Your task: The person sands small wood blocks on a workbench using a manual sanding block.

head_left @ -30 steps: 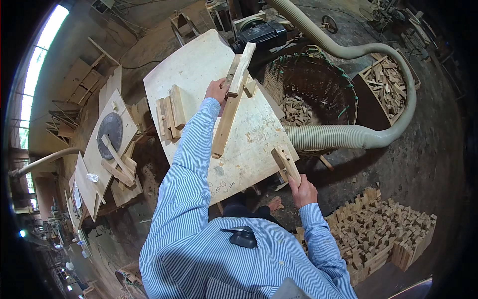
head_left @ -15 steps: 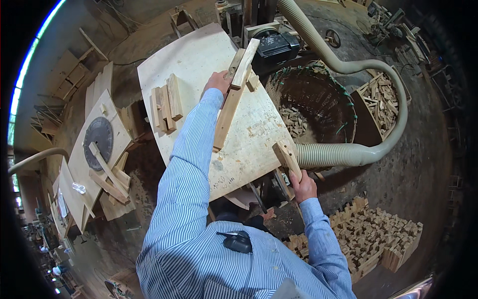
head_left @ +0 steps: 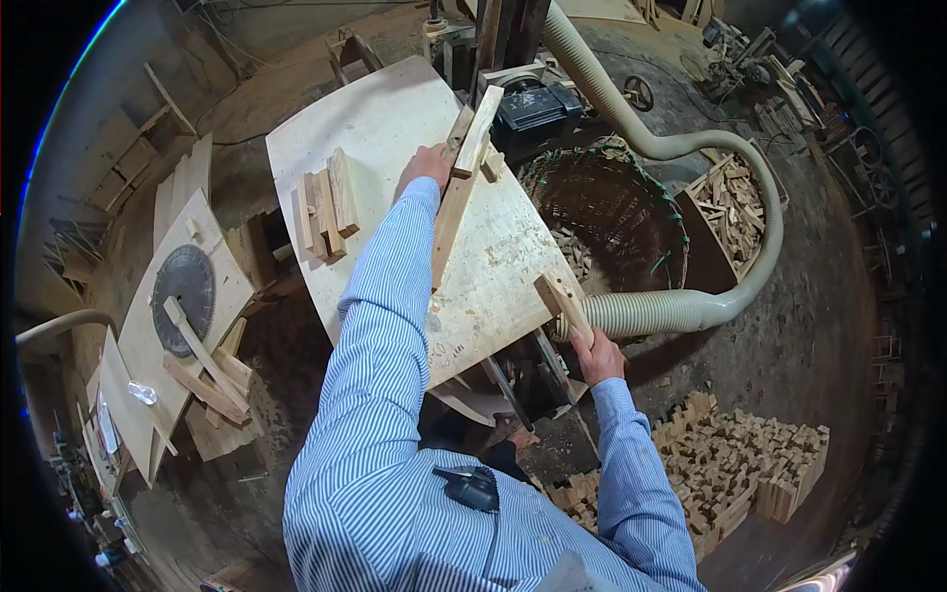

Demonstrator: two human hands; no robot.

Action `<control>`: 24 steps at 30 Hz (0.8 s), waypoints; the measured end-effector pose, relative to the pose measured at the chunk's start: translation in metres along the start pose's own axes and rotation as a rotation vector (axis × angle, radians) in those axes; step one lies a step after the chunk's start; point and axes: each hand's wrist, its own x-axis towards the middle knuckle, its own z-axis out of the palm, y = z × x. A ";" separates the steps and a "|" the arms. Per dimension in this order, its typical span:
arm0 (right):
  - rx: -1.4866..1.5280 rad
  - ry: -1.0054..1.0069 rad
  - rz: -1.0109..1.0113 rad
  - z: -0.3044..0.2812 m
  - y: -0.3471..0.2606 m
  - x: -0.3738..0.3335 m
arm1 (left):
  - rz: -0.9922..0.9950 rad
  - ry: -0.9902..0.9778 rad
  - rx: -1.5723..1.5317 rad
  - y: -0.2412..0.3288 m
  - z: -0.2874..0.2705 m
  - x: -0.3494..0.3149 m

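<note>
Looking down from the head camera, we see our two arms in blue striped sleeves reaching out over a pale, dusty tabletop (head_left: pixel 395 128).

Our left hand (head_left: pixel 426 166) is stretched far forward, and its fingers are closed around a long wooden strip (head_left: pixel 452 212) that lies on the tabletop, running from near the middle of the board up toward the machine at the far edge. A second, lighter strip (head_left: pixel 477 130) lies against the upper end of the first one, just beside that hand.

Our right hand (head_left: pixel 595 353) sits at the near right corner of the tabletop, close to our body. Its fingers grip a short wooden block (head_left: pixel 562 304) by its lower end; the block slants up and to the left, with its upper end over the corner of the tabletop. We cannot tell whether it touches the board.

To the left of the left arm, a small stack of cut wooden pieces (head_left: pixel 326 207) rests on the tabletop, well apart from both hands.

Beyond the right edge stands a round woven basket (head_left: pixel 617 202) with wood scraps inside, and a thick ribbed hose (head_left: pixel 691 306) curves around it. Low on the right, on the floor, a heap of small wooden blocks (head_left: pixel 730 464) is piled up. At the far left, a board carrying a dark round disc (head_left: pixel 184 296) lies among loose slats.
</note>
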 end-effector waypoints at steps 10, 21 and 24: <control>0.013 -0.053 0.067 -0.014 -0.018 -0.004 | -0.031 -0.003 -0.003 -0.010 0.002 0.003; 0.019 -0.052 0.120 -0.031 -0.025 -0.013 | 0.281 0.291 0.167 -0.013 -0.005 0.014; 0.020 -0.047 0.121 -0.035 -0.027 -0.015 | 0.458 0.118 0.093 -0.019 -0.008 0.001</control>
